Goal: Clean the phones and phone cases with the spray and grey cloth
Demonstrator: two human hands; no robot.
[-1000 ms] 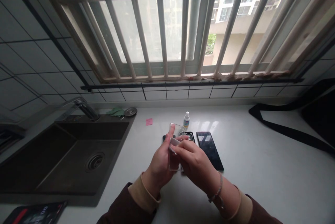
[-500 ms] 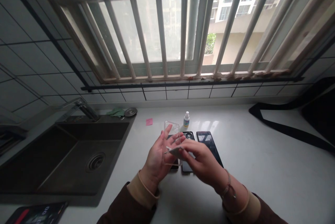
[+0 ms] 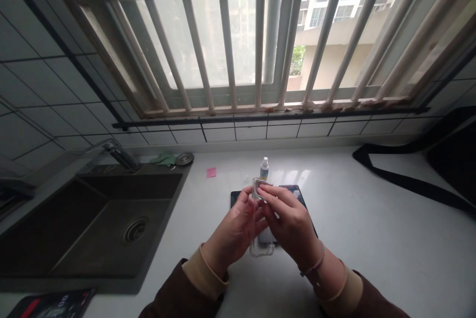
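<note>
My left hand (image 3: 238, 224) is closed round the edge of a clear phone case (image 3: 262, 248), which hangs tilted above the counter. With its fingers pressed together, my right hand (image 3: 288, 214) holds a small grey cloth (image 3: 259, 189) against the upper end of the case. Most of the cloth is hidden under the fingers. Below the hands lie dark phones, partly covered: one at the left (image 3: 234, 196) and another at the right (image 3: 295, 189). A small white-capped bottle (image 3: 264, 168) stands upright just beyond the case.
A pink sticky note (image 3: 210, 173) lies on the white counter (image 3: 372, 238). To the left is a dark sink (image 3: 85, 278) with a faucet (image 3: 121, 154) and a green cloth (image 3: 163, 159). A black strap (image 3: 386, 172) rests at the right, and a barred window spans the back.
The clear phone case has shifted right and slightly down in my left hand, whose fingers have closed round its edge. My right hand has brought the cloth up onto the case's upper end.
</note>
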